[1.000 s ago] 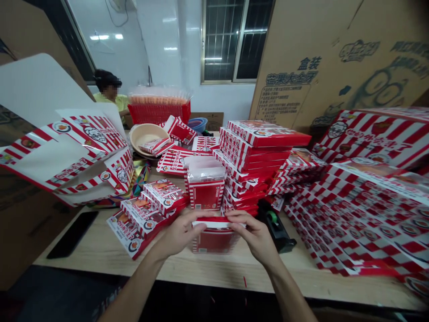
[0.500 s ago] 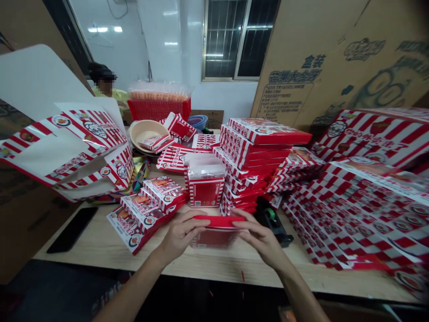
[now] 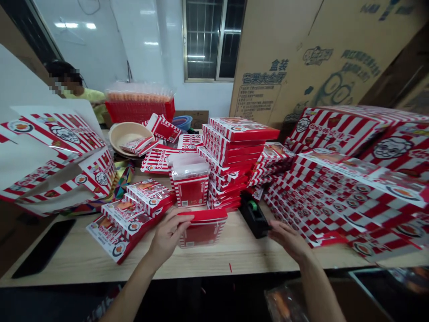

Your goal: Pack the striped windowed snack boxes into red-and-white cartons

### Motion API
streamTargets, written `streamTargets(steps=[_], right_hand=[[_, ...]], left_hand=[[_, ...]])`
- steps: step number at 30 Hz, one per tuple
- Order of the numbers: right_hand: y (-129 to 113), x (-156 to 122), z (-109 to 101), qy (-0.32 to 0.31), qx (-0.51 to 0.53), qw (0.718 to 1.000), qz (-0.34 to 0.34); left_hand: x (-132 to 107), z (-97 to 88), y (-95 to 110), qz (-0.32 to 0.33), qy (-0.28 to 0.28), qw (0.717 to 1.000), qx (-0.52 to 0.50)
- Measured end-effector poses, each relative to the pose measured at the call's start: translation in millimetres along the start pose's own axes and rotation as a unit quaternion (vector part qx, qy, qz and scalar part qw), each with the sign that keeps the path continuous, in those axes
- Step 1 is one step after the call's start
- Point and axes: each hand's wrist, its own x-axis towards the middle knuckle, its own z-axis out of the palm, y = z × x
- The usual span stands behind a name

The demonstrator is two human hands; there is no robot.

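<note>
A red-and-white striped carton box [image 3: 203,230] stands on the wooden table [image 3: 241,255] in front of me, its red top flap folded over. My left hand [image 3: 167,235] grips the box's upper left corner, with the fingers over the flap. My right hand [image 3: 290,241] is away to the right of the box, fingers apart and holding nothing. It is nearest to a black tape dispenser [image 3: 254,215] and the edge of a fanned pile of flat printed cartons [image 3: 321,201].
Behind the box rise a tall stack of striped boxes [image 3: 231,152] and a film-topped box [image 3: 189,188]. A row of boxes [image 3: 134,214] and a black phone [image 3: 43,241] lie left. A large printed carton [image 3: 56,152] hangs left; a person [image 3: 80,96] sits beyond a red basket [image 3: 139,111].
My right hand has let go of the box and moved right, towards the tape dispenser. The left hand stays on the box. The whole view has shifted as my head turned.
</note>
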Motion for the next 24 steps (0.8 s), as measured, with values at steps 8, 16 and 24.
streamTargets(steps=[8,16,24], right_hand=[[33,-14,14,0.115,0.016,0.993,-0.033],[-20,-79,58,0.097,0.072,0.99,-0.076],[-91,-114,145,-0.09,0.139,0.986,-0.022]], left_hand=[[9,13.8,23,0.045,-0.044,0.997,0.053],[9,32.7,37,0.071,-0.011,0.993,0.091],[14,27.1,49,0.065,-0.094,0.99,0.084]])
